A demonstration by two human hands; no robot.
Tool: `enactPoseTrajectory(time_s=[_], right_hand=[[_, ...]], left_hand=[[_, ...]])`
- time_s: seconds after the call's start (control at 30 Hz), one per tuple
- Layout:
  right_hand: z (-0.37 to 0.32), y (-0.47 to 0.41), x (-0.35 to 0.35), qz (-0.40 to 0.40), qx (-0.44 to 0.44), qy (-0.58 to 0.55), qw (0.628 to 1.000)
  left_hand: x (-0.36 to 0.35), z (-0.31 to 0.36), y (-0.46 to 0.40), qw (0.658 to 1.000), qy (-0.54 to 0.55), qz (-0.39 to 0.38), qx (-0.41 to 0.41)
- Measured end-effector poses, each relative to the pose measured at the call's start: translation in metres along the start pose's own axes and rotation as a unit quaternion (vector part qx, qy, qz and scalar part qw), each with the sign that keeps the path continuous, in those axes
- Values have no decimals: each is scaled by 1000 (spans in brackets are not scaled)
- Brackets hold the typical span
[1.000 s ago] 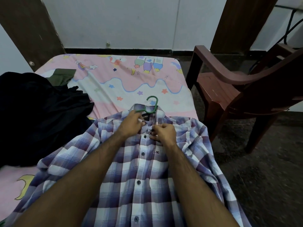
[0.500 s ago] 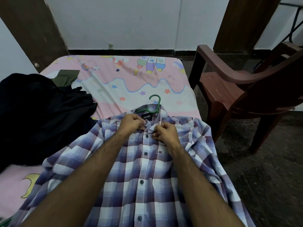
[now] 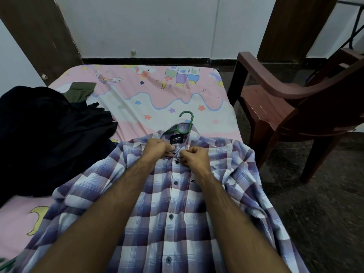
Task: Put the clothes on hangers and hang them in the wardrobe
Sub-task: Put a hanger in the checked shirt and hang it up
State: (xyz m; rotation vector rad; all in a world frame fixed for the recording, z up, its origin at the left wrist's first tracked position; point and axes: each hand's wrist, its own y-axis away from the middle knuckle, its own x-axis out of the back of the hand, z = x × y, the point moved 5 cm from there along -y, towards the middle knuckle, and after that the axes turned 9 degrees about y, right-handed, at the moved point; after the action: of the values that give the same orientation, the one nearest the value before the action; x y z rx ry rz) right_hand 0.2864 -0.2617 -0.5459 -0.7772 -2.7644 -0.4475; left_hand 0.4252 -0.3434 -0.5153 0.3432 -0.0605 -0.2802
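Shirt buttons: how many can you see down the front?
5 on the shirt: one just below the hands, then in a line towards the camera, plus one at the collar between the hands. Others may be hidden.

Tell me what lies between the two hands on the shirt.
In the head view, the shirt's top placket with its collar button sits between the left hand and right hand; both pinch the fabric there. Just beyond lies the collar label.
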Motion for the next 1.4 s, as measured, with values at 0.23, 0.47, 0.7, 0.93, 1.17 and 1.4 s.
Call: enactPoseTrajectory(time_s=[0.23,0.47,0.7,0.93,1.17,1.4], right_hand=[[5,0,-11,37,18,61,997],[8,8,-10,79,42,63,994],[8,15,-10,110,70,75,989],[14,18,-13,117,103,108,982],[13,19,-12,59,117,88,988],[11,15,-10,44,156,20,987]], left_hand=[[-5,-9,3,997,2,69,-20],[-10,-11,4,996,-1,84,-22],[-13,-11,3,995,-29,89,-35],[-15,-17,14,991,-93,20,-95],[-17,-12,16,974,-188,15,-122],[-7,-13,7,973,-192,-21,-128]])
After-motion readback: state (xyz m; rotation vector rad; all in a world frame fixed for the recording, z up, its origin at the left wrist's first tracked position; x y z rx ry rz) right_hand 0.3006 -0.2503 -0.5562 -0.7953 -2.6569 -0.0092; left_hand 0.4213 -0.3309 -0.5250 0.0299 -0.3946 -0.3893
